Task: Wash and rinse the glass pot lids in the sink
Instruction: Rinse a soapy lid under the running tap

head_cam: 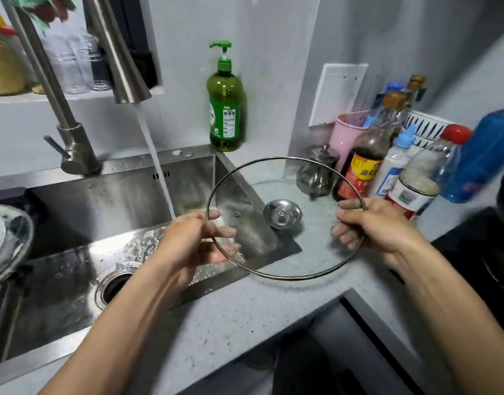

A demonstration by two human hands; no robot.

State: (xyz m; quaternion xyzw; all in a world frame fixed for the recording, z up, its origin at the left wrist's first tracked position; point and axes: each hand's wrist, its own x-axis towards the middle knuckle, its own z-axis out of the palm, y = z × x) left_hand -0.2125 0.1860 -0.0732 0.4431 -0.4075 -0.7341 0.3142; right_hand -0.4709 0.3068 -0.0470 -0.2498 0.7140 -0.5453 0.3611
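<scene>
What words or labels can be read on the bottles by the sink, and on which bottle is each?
Dark sauce bottle: red and yellow label with Chinese characters; "海天" seems to head it, the rest is blurred.
Green soap bottle: label with a round logo and a white printed panel; all too small to read.
Red-capped jar: white label, print blurred.
White bottle with blue cap: print blurred.
Blue bottle: no legible text.

We see even, soft indoor light, glare on the wet sink (74,201), blurred bottles (416,178) at right, and bent lines at the frame edges.
</scene>
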